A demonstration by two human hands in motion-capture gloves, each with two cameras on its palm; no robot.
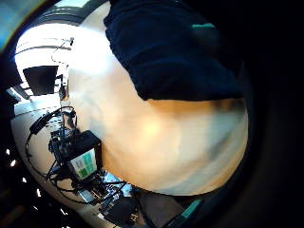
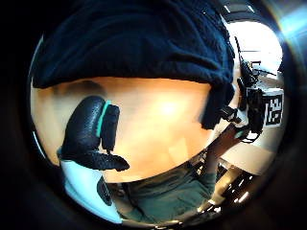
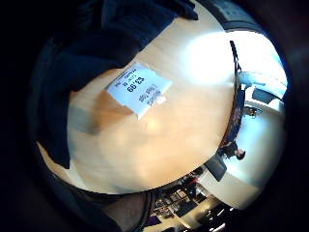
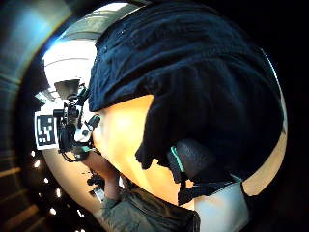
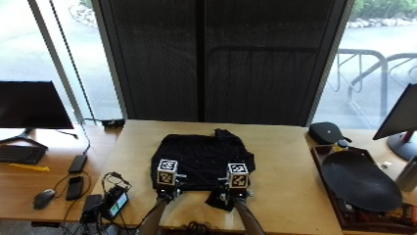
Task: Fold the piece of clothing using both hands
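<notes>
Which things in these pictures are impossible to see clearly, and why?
- Both hands' fingers: outside view, hidden under the marker cubes.
- Near edge of the black garment: outside view, covered by the hands.
- White tag beside the garment: right little finger view, most print too small.
- Dark oval object on the right tray: unidentifiable.

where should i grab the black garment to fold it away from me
Take the black garment by its near edge, one hand at each near corner, coming from the person's side. It lies spread flat on the table, with that hem closest and a flap hanging lower beside the right hand.
</notes>
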